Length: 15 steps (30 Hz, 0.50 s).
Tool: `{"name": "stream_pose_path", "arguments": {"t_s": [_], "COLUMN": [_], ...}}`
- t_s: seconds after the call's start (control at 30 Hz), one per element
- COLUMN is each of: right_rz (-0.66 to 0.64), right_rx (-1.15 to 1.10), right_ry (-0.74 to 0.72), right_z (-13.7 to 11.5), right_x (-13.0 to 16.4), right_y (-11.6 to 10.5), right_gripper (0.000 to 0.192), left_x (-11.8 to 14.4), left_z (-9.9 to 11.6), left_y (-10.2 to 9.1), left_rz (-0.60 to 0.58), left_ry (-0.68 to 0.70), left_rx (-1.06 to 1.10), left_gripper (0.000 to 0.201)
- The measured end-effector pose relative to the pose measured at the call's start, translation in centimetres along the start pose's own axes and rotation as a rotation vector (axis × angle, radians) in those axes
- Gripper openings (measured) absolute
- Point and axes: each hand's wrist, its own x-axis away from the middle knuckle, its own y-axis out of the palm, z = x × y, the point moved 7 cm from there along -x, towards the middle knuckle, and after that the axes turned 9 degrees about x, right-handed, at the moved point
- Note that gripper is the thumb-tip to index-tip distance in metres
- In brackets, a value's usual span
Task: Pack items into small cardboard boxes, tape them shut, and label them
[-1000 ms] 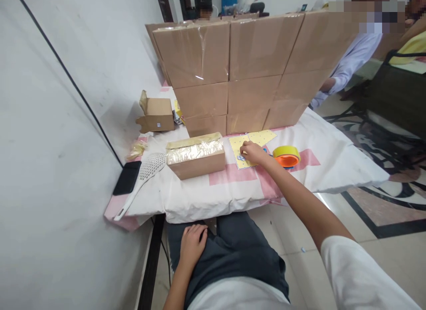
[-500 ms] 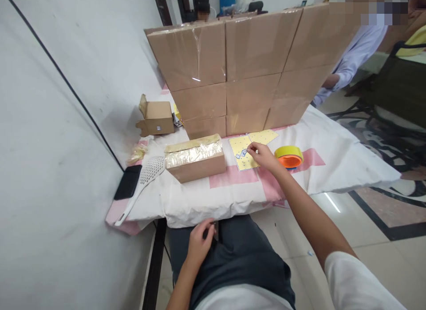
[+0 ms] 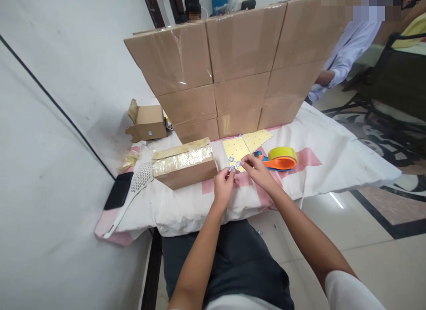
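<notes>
My left hand (image 3: 224, 185) reaches over the front of the table with its fingertips pinched on a small pale piece (image 3: 232, 168) with dark marks. Close beside it, my right hand (image 3: 255, 171) pinches another small pale piece (image 3: 238, 164). The two pieces are nearly touching; I cannot tell whether they are joined. A third pale scrap (image 3: 231, 159) lies on the yellow dotted patch (image 3: 234, 145) under my hands. Just right of my right hand lies an orange and blue tape dispenser (image 3: 289, 162) with a yellow-rimmed roll. Left of my hands stands a taped cardboard box (image 3: 186, 173).
Stacked cardboard boxes (image 3: 244, 48) form a wall at the back. An opened small carton (image 3: 148, 123), a white slotted scoop (image 3: 141, 179) and a black phone-like slab (image 3: 118, 192) lie leftward. Behind the boxes at right, a person's lavender sleeve (image 3: 353, 48) shows.
My left hand has risen from my lap to meet my right hand over the yellow patch. My right hand has drawn slightly nearer to me. The view has shifted a little.
</notes>
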Motion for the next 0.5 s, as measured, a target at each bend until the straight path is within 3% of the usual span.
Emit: {"name": "stream_pose_path", "arguments": {"t_s": [0.1, 0.23, 0.33, 0.43, 0.5], "right_rz": [0.033, 0.041, -0.073, -0.203, -0.238], "right_rx": [-0.106, -0.343, -0.705, -1.058, -1.164], "right_ry": [0.009, 0.026, 0.054, 0.104, 0.135], "right_z": [0.7, 0.9, 0.6, 0.3, 0.4], "right_x": [0.0, 0.3, 0.4, 0.4, 0.4], "right_y": [-0.6, -0.4, 1.1, 2.7, 3.2], "right_gripper": [0.022, 0.022, 0.025, 0.028, 0.026], "left_x": [-0.2, -2.7, -4.9, -6.1, -6.2], "left_z": [-0.4, -0.2, 0.5, 0.5, 0.4], "left_y": [0.1, 1.4, 2.4, 3.4, 3.7], "left_rz": [-0.016, -0.108, -0.143, -0.189, -0.214], "left_ry": [-0.003, 0.032, 0.143, 0.233, 0.277], "left_rx": [-0.072, -0.268, -0.412, -0.461, -0.424], "left_gripper": [0.037, 0.039, 0.032, 0.046, 0.047]}}
